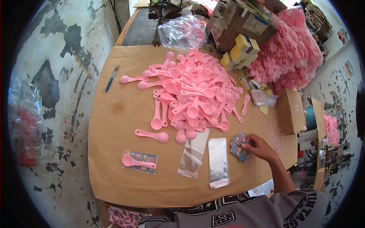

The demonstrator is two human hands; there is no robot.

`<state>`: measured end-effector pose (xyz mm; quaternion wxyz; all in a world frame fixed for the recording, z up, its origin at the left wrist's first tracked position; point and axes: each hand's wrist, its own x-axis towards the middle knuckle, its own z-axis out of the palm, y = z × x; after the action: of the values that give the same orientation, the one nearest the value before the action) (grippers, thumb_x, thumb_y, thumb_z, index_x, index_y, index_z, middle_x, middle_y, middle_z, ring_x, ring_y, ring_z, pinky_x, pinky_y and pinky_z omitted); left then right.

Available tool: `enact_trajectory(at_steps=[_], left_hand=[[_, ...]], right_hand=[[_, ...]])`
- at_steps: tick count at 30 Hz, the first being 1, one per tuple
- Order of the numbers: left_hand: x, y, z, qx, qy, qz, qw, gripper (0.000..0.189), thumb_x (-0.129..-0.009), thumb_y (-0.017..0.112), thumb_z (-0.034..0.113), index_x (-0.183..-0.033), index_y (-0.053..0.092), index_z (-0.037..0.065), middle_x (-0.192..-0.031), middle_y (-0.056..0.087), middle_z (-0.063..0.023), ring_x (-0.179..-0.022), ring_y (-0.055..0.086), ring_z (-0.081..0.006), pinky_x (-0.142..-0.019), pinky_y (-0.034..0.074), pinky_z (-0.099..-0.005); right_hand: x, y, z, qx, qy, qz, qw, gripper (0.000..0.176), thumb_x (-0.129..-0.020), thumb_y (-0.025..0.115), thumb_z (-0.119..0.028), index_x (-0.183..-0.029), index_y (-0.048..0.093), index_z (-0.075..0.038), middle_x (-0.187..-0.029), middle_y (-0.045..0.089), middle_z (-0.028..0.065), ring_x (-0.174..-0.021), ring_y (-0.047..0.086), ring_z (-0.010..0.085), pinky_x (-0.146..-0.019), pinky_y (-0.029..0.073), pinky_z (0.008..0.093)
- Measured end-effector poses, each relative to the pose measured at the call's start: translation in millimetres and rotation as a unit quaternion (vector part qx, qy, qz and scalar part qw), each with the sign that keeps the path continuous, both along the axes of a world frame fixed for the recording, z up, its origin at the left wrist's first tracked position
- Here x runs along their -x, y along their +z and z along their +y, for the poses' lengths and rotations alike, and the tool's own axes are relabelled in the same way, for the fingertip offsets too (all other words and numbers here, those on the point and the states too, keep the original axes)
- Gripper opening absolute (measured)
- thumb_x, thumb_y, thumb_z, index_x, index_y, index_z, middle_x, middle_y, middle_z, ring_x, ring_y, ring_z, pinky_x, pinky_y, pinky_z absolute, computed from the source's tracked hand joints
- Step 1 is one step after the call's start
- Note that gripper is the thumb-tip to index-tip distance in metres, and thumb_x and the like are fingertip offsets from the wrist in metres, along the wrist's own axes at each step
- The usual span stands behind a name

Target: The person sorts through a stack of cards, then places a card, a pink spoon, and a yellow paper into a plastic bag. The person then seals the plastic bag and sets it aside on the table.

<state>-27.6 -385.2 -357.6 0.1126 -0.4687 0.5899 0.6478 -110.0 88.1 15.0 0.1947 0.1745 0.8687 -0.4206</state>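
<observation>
My right hand (259, 146) is at the right of the table, fingers pinched at a small fanned stack of printed blue cards (238, 143). To its left lies a stack of clear plastic sleeves (219, 163), with a looser group of clear sleeves (191, 155) beside it. A pink measuring spoon (138, 162) rests over a printed card in a clear sleeve at the front left. Behind these spreads a large heap of pink measuring spoons (194, 87), and one loose pink spoon (152, 135) lies near its front edge. My left hand is out of view.
Brown cardboard (114, 136) covers the table, with a blue pen (112, 78) at its left. Yellow boxes (240, 52), tape rolls and a clear plastic box (264, 98) sit at the right. A big bag of pink spoons (291, 45) stands behind; an open carton (291, 112) is at the right edge.
</observation>
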Motion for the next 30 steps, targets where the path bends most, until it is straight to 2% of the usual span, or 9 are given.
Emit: enact_trajectory(at_steps=[4,7,13,16,23,26,29,30], left_hand=[[-9,-1,-1,0.007,-0.001,0.011,1.0,0.031,-0.105,0.057,0.029,-0.094,0.065,0.001,-0.073,0.062,-0.0053,-0.066,0.058,-0.0151,-0.063,0.047,-0.0314],[-23,-3,-1,0.015,0.009,0.018,1.0,0.031,-0.105,0.057,0.029,-0.095,0.066,0.001,-0.074,0.062,-0.0052,-0.066,0.058,-0.0149,-0.063,0.047,-0.0313],[-59,-7,5,0.032,0.028,0.046,0.998,0.03,-0.105,0.058,0.029,-0.096,0.067,0.002,-0.074,0.063,-0.0051,-0.066,0.059,-0.0145,-0.064,0.048,-0.0312],[-85,-4,8,0.039,0.048,0.052,0.997,0.03,-0.105,0.058,0.029,-0.096,0.067,0.002,-0.074,0.063,-0.005,-0.066,0.059,-0.0143,-0.064,0.048,-0.0312],[-145,2,24,0.05,0.084,0.057,0.994,0.03,-0.106,0.058,0.029,-0.097,0.068,0.002,-0.075,0.064,-0.0048,-0.066,0.06,-0.0139,-0.064,0.048,-0.0311],[-181,4,29,0.053,0.105,0.043,0.992,0.03,-0.106,0.058,0.029,-0.098,0.068,0.002,-0.075,0.065,-0.0047,-0.066,0.06,-0.0137,-0.064,0.048,-0.031],[-211,7,33,0.061,0.122,0.03,0.99,0.03,-0.106,0.058,0.029,-0.098,0.069,0.002,-0.075,0.065,-0.0047,-0.066,0.06,-0.0135,-0.064,0.049,-0.031],[-218,8,34,0.063,0.127,0.026,0.99,0.03,-0.106,0.058,0.029,-0.098,0.069,0.002,-0.075,0.065,-0.0046,-0.067,0.06,-0.0135,-0.064,0.049,-0.031]], right_hand=[[-1,2,-1,-0.008,0.008,0.012,1.0,0.047,-0.09,0.085,-0.044,-0.102,0.062,-0.004,-0.085,0.058,-0.0011,-0.077,0.052,0.0087,-0.068,0.045,0.0262],[1,6,-3,-0.013,0.021,0.014,1.0,0.052,-0.084,0.09,-0.044,-0.101,0.062,-0.004,-0.085,0.058,-0.0001,-0.077,0.052,0.0102,-0.068,0.046,0.0271],[-11,-9,1,-0.063,0.049,0.09,0.993,0.061,-0.073,0.097,-0.044,-0.099,0.06,-0.002,-0.086,0.056,0.0032,-0.077,0.052,0.0147,-0.069,0.047,0.0307],[-14,-8,-3,-0.081,0.053,0.104,0.99,0.062,-0.073,0.097,-0.045,-0.097,0.059,-0.002,-0.086,0.056,0.0051,-0.078,0.052,0.0156,-0.07,0.048,0.0318],[-23,-22,4,-0.104,0.091,0.174,0.975,0.064,-0.077,0.091,-0.053,-0.093,0.057,-0.001,-0.09,0.058,0.0129,-0.082,0.056,0.0248,-0.073,0.048,0.0392],[-26,-24,2,-0.129,0.098,0.203,0.966,0.062,-0.079,0.091,-0.051,-0.094,0.055,-0.002,-0.086,0.055,0.008,-0.079,0.051,0.0192,-0.07,0.047,0.036],[-28,-23,0,-0.143,0.1,0.216,0.961,0.062,-0.08,0.09,-0.051,-0.094,0.055,-0.001,-0.088,0.056,0.0102,-0.079,0.052,0.0218,-0.07,0.047,0.0379],[-29,-22,-1,-0.144,0.095,0.215,0.961,0.062,-0.08,0.089,-0.051,-0.093,0.055,-0.001,-0.09,0.056,0.0124,-0.081,0.053,0.0253,-0.073,0.047,0.0401]])
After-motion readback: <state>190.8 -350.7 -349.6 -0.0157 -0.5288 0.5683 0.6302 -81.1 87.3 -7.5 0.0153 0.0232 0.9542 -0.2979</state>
